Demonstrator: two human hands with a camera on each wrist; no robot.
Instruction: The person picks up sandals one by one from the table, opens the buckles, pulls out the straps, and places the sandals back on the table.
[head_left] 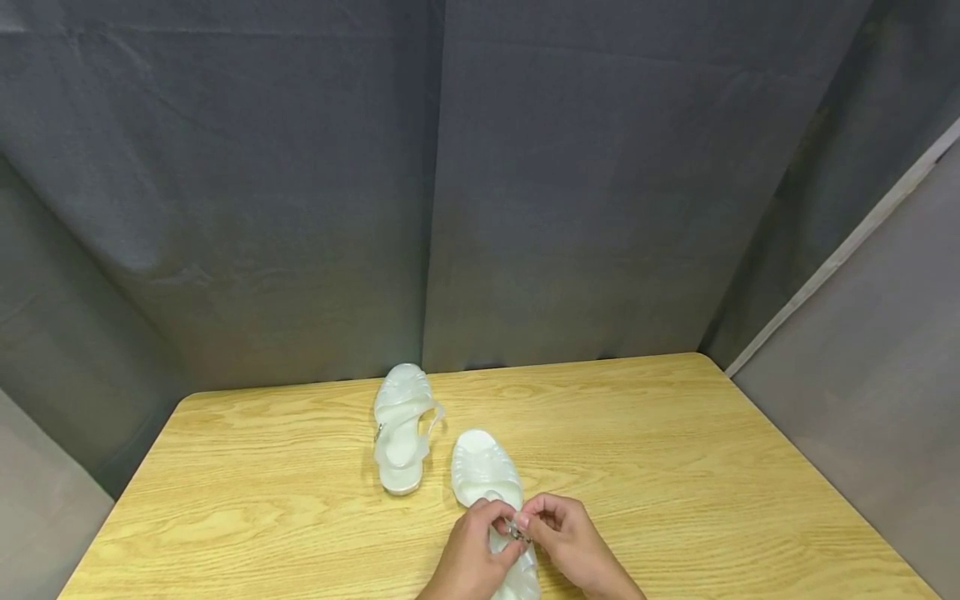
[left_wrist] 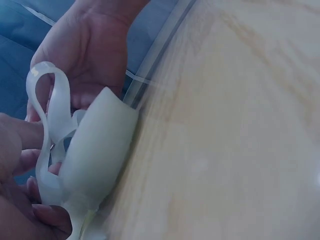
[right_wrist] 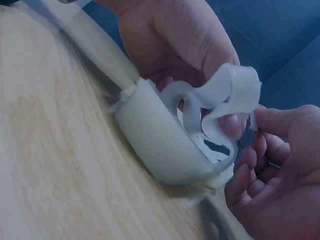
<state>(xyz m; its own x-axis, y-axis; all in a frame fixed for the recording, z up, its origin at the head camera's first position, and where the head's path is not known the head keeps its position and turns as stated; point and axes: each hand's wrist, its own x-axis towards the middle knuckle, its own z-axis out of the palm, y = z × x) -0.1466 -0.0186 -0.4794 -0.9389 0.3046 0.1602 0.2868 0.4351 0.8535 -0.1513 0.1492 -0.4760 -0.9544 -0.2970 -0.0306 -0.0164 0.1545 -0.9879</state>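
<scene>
A translucent white jelly sandal (head_left: pixel 487 471) lies on the table with its toe pointing away from me. At its ankle strap, both hands meet over a small metal buckle (head_left: pixel 516 531). My left hand (head_left: pixel 472 552) pinches the strap on the buckle's left side. From the right, my right hand (head_left: pixel 573 546) pinches the strap close to the buckle between thumb and forefinger. The heel (left_wrist: pixel 100 150) and the looped strap (right_wrist: pixel 240 90) show in the wrist views. Fingers partly hide the buckle, so how the strap is threaded cannot be seen.
A matching white sandal (head_left: pixel 401 433) stands further back on the left, its strap sticking out to the right. The wood-grain table (head_left: pixel 675 450) reaches back to grey curtains (head_left: pixel 585 208), which also hang along both sides.
</scene>
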